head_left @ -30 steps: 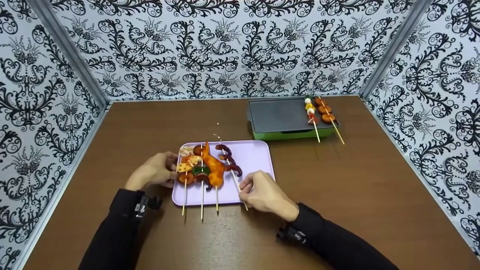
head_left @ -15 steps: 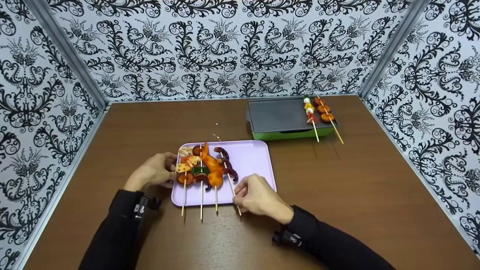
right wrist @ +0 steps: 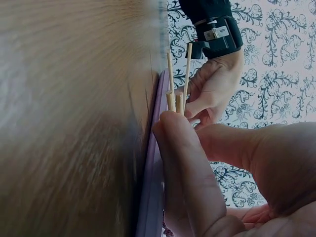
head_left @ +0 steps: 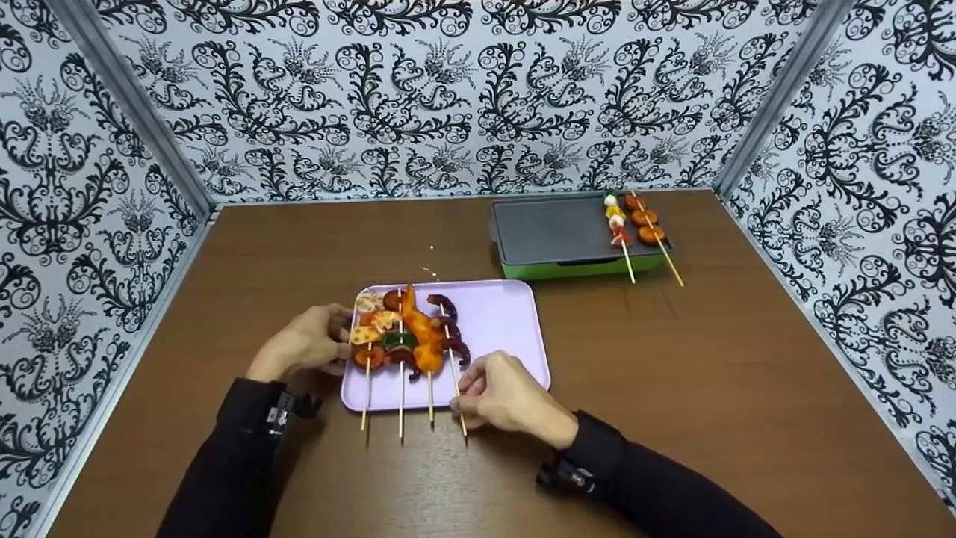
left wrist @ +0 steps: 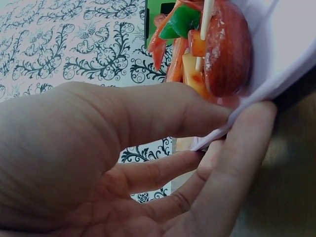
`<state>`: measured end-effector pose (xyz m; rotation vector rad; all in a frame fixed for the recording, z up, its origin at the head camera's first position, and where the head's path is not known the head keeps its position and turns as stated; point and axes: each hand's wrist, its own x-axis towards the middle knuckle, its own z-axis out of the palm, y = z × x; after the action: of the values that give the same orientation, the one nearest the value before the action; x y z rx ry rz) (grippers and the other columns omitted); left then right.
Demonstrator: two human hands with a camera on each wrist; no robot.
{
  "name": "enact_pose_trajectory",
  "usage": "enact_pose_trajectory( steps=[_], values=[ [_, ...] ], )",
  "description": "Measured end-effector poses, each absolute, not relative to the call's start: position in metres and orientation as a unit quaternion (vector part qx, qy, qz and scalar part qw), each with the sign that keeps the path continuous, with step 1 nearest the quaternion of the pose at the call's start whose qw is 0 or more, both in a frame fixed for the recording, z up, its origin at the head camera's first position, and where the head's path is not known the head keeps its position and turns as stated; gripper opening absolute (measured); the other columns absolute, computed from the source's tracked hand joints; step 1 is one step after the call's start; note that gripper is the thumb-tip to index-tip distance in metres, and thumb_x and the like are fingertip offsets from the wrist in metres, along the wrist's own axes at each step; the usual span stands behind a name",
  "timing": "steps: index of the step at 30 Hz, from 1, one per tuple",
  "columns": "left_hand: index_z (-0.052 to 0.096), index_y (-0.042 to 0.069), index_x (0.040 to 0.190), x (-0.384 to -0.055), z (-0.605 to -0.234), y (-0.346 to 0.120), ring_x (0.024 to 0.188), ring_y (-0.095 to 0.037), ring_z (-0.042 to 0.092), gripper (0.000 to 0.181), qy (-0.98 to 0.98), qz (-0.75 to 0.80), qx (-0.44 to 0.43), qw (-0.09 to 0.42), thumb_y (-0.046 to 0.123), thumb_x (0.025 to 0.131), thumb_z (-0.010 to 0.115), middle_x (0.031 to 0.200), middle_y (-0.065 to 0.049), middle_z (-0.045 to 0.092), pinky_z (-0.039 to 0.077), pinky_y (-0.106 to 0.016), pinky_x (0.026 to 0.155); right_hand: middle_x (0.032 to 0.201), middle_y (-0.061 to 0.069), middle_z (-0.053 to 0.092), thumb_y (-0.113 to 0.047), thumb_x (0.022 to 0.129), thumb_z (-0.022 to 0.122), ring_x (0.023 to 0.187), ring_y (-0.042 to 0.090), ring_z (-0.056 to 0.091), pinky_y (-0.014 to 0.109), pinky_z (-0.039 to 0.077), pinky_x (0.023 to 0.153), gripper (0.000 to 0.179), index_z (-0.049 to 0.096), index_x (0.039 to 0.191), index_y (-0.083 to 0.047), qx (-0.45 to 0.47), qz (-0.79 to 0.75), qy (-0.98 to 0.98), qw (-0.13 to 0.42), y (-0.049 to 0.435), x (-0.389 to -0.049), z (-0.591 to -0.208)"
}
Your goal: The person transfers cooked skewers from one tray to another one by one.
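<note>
My left hand (head_left: 302, 340) pinches the left rim of a lilac tray (head_left: 508, 321). In the left wrist view the thumb lies over the rim (left wrist: 266, 91) and fingers lie under it, beside a reddish sausage slice (left wrist: 228, 49). Near the tray's front edge, my right hand (head_left: 502, 392) pinches the stick of a skewer of dark red, tentacle-like pieces (head_left: 444, 305). Left of that skewer lie an orange drumstick-shaped skewer (head_left: 427, 351), a mixed skewer with green pepper (head_left: 399, 340) and a skewer with a sausage slice (head_left: 369, 357). Their sticks overhang the front edge.
Behind the tray, at the back right, stands a green grill with a dark grey plate (head_left: 549, 228). A white, yellow and red skewer (head_left: 617, 220) and a round-slice skewer (head_left: 648, 220) lie on its right side. Patterned walls (head_left: 448, 97) enclose the brown table (head_left: 672, 418).
My right hand has moved left and slightly nearer, bringing the tentacle skewer's stick closer to the orange skewer and more upright in view. The left hand stays at the rim.
</note>
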<state>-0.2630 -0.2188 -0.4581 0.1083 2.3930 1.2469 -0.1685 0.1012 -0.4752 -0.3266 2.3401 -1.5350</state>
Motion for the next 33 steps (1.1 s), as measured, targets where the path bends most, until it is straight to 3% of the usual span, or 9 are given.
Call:
enact_pose_trajectory(
  steps=[10,33],
  values=[
    [0.042,-0.002,0.146,-0.263,-0.459,-0.220,0.093,-0.031,0.067,0.061,0.859,0.461,0.049,0.216,-0.008,0.090,0.066,0.117,-0.023,0.058,0.065,-0.041,0.071,0.079,0.009,0.071,-0.017,0.084,0.084,0.062,0.025,0.073,0.041,0.063,0.055,0.020,0.070,0.091,-0.005,-0.132,-0.542,0.814,0.159,0.103,-0.171,-0.472],
    [0.044,0.001,0.146,-0.264,-0.461,-0.220,0.092,-0.031,0.068,0.061,0.856,0.466,0.040,0.220,-0.007,0.090,0.068,0.118,-0.023,0.059,0.065,-0.041,0.071,0.078,0.010,0.073,-0.022,0.090,0.079,0.057,0.024,0.071,0.042,0.062,0.054,0.019,0.072,0.097,-0.006,-0.131,-0.517,0.833,0.150,0.113,-0.178,-0.467]
  ],
)
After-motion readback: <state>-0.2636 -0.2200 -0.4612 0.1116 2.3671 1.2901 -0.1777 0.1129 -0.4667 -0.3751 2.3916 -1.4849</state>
